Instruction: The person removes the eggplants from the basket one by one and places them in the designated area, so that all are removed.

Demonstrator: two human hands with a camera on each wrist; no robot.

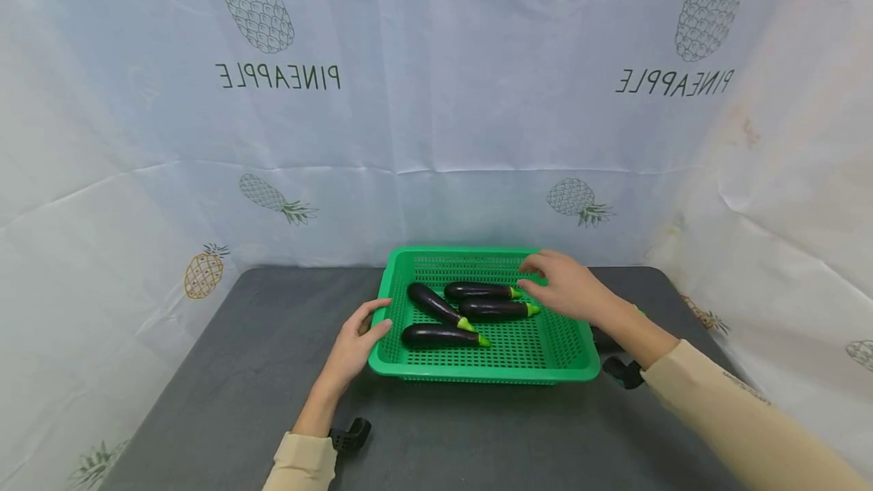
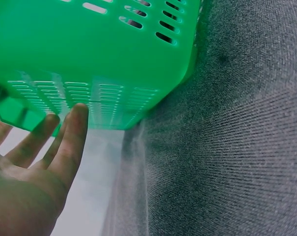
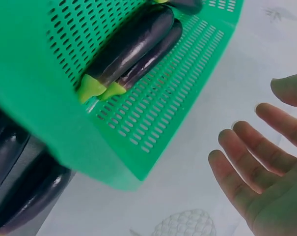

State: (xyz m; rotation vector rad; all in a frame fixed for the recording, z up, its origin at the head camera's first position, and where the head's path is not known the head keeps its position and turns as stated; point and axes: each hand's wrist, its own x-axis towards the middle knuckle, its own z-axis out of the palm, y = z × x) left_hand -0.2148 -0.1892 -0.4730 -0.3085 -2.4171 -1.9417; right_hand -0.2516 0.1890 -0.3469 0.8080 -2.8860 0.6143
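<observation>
A green plastic basket (image 1: pixel 484 374) with slotted walls stands on the table. Several dark purple eggplants lie inside, among them a slanted eggplant (image 1: pixel 433 304) at the left and a front eggplant (image 1: pixel 439 336), their green stem ends toward the right. My left hand (image 1: pixel 358 336) rests at the basket's left rim, its fingers fairly straight against the outer wall in the left wrist view. Above the basket's right rear part hovers my right hand (image 1: pixel 562 284), holding nothing; its fingers are spread and relaxed in the right wrist view, apart from the eggplants.
Outside the basket, on its right, lie more eggplants (image 3: pixel 33 191), mostly hidden by my right forearm in the head view. The grey table (image 1: pixel 273 370) meets a pale curtain (image 1: pixel 470 127) printed with pineapples at the back. Each wrist wears a black band.
</observation>
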